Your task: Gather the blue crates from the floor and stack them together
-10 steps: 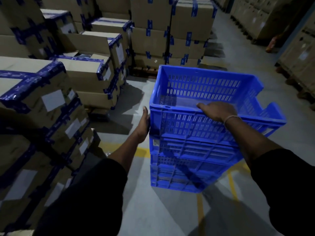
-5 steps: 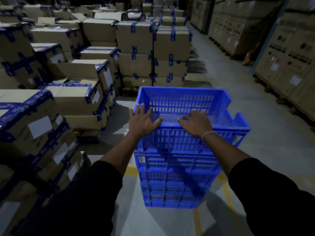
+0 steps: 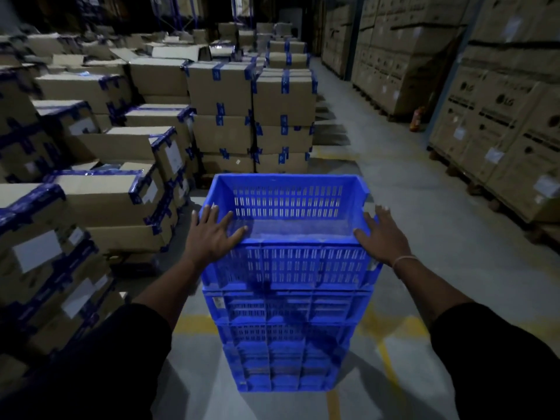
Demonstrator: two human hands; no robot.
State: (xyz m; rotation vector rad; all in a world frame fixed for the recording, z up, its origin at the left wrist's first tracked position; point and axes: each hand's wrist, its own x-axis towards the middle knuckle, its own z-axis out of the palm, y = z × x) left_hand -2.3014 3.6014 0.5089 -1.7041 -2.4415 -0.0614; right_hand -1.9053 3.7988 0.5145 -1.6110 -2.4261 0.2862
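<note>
Blue top crate (image 3: 288,234) sits on the crate stack (image 3: 288,328). Left hand (image 3: 209,234) and right hand (image 3: 383,237) press its near corners, fingers spread flat. Best push down evenly until it seats square.

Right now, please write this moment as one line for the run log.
phase: stacking | left hand: flat on top crate left corner | right hand: flat on right corner | stack: upright on floor

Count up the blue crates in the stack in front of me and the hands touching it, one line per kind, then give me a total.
Blue crates in the stack: 4, judging by the visible tiers; top crate
Hands resting flat on the top crate's near corners: 2; left hand, right hand
Total: 6
</note>
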